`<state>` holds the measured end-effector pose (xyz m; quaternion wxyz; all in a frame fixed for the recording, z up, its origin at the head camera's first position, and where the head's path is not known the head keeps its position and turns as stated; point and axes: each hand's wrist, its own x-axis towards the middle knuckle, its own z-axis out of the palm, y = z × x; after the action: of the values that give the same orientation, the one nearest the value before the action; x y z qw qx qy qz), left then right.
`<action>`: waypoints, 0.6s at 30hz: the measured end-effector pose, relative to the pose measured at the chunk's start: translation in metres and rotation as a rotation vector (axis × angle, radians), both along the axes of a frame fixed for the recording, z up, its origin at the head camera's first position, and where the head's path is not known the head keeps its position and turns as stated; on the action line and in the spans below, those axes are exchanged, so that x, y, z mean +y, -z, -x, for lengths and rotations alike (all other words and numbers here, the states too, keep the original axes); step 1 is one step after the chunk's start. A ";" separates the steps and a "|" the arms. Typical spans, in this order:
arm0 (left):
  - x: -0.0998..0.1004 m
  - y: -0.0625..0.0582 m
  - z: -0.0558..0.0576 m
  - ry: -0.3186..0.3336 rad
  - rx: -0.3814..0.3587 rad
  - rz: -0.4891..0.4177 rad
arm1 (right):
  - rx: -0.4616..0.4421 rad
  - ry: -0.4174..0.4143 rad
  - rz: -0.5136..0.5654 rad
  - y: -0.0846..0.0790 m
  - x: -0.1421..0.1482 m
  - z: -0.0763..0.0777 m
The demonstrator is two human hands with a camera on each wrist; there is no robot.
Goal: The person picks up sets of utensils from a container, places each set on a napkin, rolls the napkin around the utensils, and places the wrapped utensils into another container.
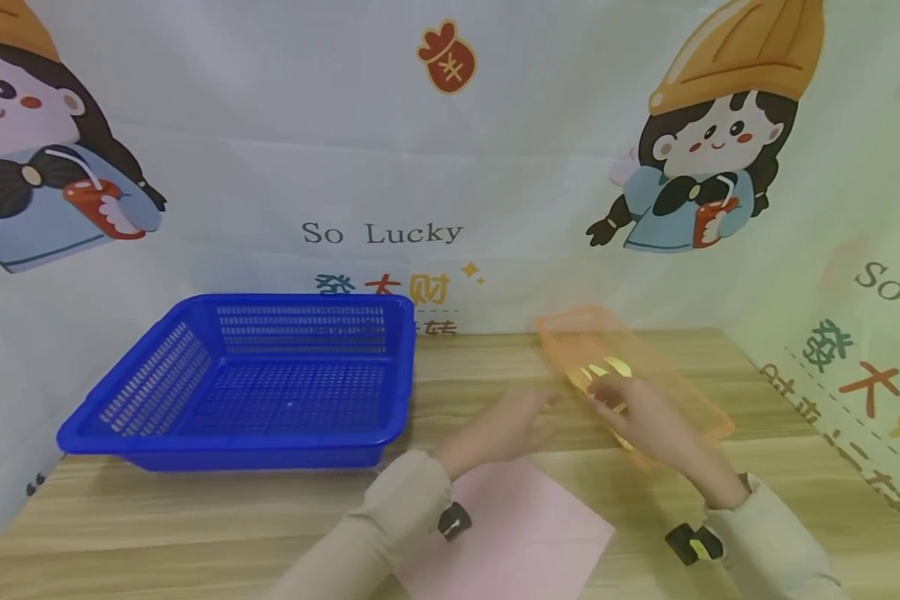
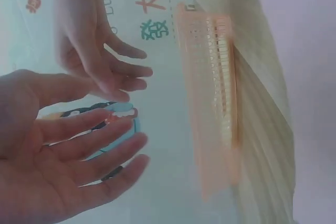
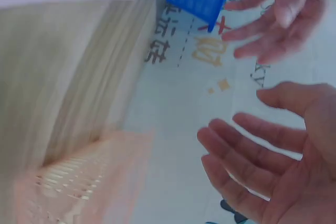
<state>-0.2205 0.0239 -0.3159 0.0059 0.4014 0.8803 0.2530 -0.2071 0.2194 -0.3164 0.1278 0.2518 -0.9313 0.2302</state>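
One slotted orange plastic basket (image 1: 663,375), long, translucent, at four o'clock; yellow pieces (image 1: 618,366) show inside, count unclear. One blue plastic basket (image 1: 240,443), perforated, at eight. One pink sheet (image 1: 528,533) at six. Two hands: left hand (image 1: 504,429), fingers spread, holding nothing; right hand (image 1: 637,408), nearest the orange basket, fingers loosely bent, also holding nothing.

Left hand (image 1: 512,427) and right hand (image 1: 636,406) apart, both relaxed

Head: bright, diffuse light; yellow-green cast, right; soft shadow beneath blue basket (image 1: 228,443); fingers (image 1: 607,388) blurred; edges stretched | Left wrist: hazy, low contrast | Right wrist: dimmer; counter (image 3: 65,77), orange basket (image 3: 123,163) smeared
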 end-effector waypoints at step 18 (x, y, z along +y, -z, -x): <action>0.075 0.019 0.072 -0.165 0.046 -0.067 | -0.096 0.147 -0.114 0.093 0.067 0.135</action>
<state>-0.2924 0.0988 -0.3348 -0.0485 0.3333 0.9013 0.2726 -0.3419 0.2863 -0.4089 0.0850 0.1785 -0.9638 0.1788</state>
